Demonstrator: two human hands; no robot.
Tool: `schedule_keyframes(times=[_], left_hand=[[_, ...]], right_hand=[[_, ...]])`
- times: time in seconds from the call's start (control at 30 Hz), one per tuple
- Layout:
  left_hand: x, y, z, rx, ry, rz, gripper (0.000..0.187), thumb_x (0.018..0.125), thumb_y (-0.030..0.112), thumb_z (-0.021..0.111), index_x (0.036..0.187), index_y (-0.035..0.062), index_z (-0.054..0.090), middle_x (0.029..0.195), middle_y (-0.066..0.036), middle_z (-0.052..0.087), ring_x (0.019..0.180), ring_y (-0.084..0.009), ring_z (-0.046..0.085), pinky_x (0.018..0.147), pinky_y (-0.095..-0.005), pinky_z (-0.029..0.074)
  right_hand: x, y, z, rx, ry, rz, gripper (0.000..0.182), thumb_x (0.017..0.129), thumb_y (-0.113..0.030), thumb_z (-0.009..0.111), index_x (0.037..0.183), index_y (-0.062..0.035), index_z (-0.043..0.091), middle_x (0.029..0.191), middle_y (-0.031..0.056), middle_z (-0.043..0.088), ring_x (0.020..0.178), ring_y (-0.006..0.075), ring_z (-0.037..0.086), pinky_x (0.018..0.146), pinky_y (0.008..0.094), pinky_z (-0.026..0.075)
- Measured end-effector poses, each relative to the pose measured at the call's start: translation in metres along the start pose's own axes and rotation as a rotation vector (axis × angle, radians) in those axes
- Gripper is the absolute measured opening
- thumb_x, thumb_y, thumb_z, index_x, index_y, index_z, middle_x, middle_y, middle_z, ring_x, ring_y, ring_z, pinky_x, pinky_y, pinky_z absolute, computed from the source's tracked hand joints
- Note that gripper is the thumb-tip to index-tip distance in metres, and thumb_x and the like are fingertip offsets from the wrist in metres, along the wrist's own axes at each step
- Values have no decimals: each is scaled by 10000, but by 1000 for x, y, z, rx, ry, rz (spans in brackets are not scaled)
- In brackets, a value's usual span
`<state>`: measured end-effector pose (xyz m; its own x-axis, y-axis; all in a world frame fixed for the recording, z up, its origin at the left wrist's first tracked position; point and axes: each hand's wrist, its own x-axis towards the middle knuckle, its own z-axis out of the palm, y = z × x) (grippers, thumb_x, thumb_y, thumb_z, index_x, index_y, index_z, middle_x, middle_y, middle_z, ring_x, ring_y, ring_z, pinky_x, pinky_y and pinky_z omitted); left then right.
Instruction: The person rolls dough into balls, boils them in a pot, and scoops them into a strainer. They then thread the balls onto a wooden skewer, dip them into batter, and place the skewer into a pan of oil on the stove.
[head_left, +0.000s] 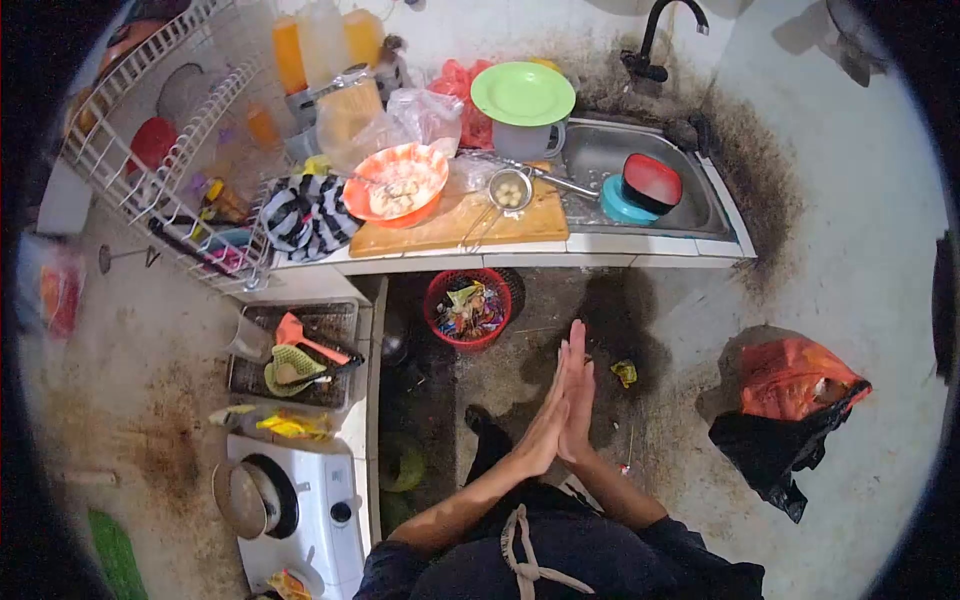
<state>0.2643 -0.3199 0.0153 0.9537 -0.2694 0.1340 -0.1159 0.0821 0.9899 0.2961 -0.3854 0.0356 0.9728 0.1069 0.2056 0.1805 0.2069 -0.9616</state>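
My left hand (pixel 541 425) and my right hand (pixel 577 405) are pressed palm to palm in front of my body, fingers stretched out straight and pointing toward the counter. Whether anything lies between the palms is hidden. Beyond them on the counter, an orange bowl (pixel 425 178) holds a pale, lumpy mixture with a spoon in it. It sits on a wooden cutting board (pixel 545 222). A wire strainer (pixel 510 190) with several small pale balls rests at the board's right part. Neither hand touches these things.
A sink (pixel 590 150) holds a red-and-black bowl (pixel 652 184) and a turquoise bowl (pixel 620 205). A green plate (pixel 522 93) tops a jug. Below stands a red waste basket (pixel 440 325). A stove (pixel 325 500) is at left; plastic bags (pixel 790 375) lie on the floor at right.
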Motion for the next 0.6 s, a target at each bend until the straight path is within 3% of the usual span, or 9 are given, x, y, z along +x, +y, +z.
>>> schedule_keyframes(times=[0.07, 0.17, 0.37, 0.47, 0.6], left_hand=[[30, 6, -20, -126, -20, -99, 741, 897, 547, 150, 1386, 19, -27, 1456, -140, -96, 1343, -289, -61, 1076, -409, 2], [78, 13, -49, 4, 88, 190, 832, 864, 606, 184, 1377, -13, -30, 1450, -173, -89, 1341, -295, -72, 1073, -402, -6], [138, 36, -124, 127, 53, 417, 891, 842, 611, 280, 1372, -34, -30, 1441, -212, -59, 1339, -324, -56, 1070, -401, 3], [146, 60, -158, 216, 49, 376, 873, 849, 570, 311, 1368, -51, -18, 1438, -226, -29, 1339, -337, -29, 1070, -399, 18], [142, 63, -192, 255, 231, 355, 877, 831, 564, 337, 1370, -50, 18, 1444, -204, 15, 1342, -314, 5, 1073, -392, 35]], right_hand=[[26, 16, 7, -23, 2, -110, 585, 938, -416, 115, 1402, -63, 62, 1473, 67, 0, 1353, 201, -31, 1081, 362, -37], [84, 12, 24, 77, -25, -55, 582, 941, -403, 131, 1399, -49, 74, 1472, 71, 25, 1353, 194, -29, 1082, 360, -25], [227, 22, 64, 208, 61, -51, 561, 951, -348, 202, 1390, -17, 88, 1459, 115, 75, 1342, 244, 76, 1082, 375, 70], [278, -6, 99, 433, -24, -10, 581, 950, -347, 226, 1377, 25, 94, 1452, 138, 80, 1339, 241, 86, 1081, 372, 90], [282, -4, 151, 560, -378, -85, 607, 938, -401, 154, 1387, -11, 32, 1462, 124, 47, 1349, 229, -8, 1075, 383, -15]])
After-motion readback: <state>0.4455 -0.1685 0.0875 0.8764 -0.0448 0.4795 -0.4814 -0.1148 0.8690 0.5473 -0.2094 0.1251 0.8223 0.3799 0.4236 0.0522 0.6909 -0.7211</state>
